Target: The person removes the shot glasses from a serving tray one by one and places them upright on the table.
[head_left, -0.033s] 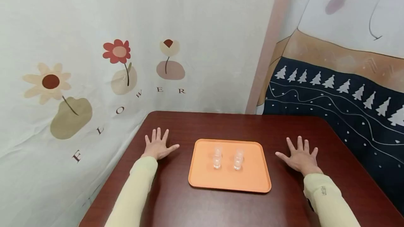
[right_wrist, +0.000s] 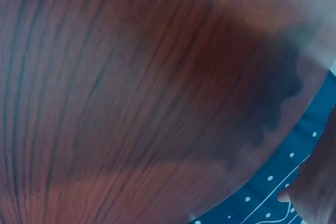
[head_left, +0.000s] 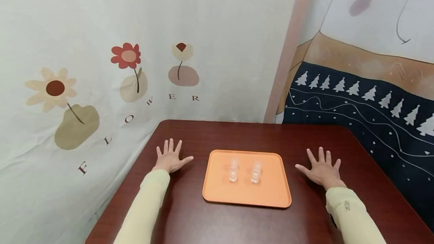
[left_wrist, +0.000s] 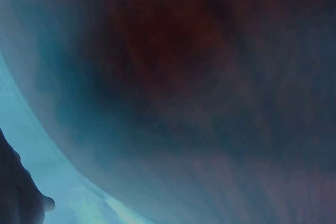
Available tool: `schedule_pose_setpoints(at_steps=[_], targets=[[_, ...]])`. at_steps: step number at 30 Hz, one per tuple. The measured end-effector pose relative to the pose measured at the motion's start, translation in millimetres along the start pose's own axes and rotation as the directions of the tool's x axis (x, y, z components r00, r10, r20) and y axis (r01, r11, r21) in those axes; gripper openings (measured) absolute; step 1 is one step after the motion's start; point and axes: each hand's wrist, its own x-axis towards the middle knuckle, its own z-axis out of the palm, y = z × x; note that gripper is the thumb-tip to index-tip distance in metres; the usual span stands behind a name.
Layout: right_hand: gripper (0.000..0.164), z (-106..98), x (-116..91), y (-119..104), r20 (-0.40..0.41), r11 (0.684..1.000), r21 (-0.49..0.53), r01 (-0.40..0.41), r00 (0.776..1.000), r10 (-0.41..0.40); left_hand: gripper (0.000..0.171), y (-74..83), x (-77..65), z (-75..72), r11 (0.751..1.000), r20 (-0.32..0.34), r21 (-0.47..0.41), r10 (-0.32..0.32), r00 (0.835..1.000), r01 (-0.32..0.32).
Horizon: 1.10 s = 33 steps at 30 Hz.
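Observation:
My left hand (head_left: 168, 160) rests on the dark red-brown table, left of an orange tray (head_left: 217, 195), with its fingers spread. On the other side of the tray lies my right hand (head_left: 321, 170), palm down and fingers spread. Both hands are apart from the tray and hold nothing. Small clear glasses (head_left: 255, 176) stand on the tray in two short columns, the left column (head_left: 233, 174) close beside the other. Their transparency makes the exact shapes hard to tell. Each wrist view catches only part of a hand (left_wrist: 21, 192) at its edge, over blurred tabletop.
The wooden table (head_left: 217, 225) has rounded far corners. Behind it hangs a pale cloth (head_left: 230, 48) printed with flowers and letters. A dark blue cloth (head_left: 342, 112) with white trees hangs along the right side.

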Motion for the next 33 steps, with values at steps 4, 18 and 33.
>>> schedule_pose_setpoints(at_steps=[4,18,33], targets=[[0.104,-0.7,1.0,-4.2,-0.007,1.0,-0.002,0.006,1.0,-0.006,0.102,4.2,-0.7,-3.8,1.0,-0.007,0.007,0.012,1.0,-0.012],[0.101,2.8,7.0,-15.7,-0.023,0.999,-0.004,0.034,0.999,-0.034,0.099,14.7,1.9,-6.5,0.998,-0.039,0.028,0.063,0.997,-0.062],[0.096,5.9,6.5,-35.1,0.001,0.995,0.053,0.085,0.996,-0.085,0.1,25.9,1.8,-1.9,0.993,-0.073,0.041,0.118,0.99,-0.115]])
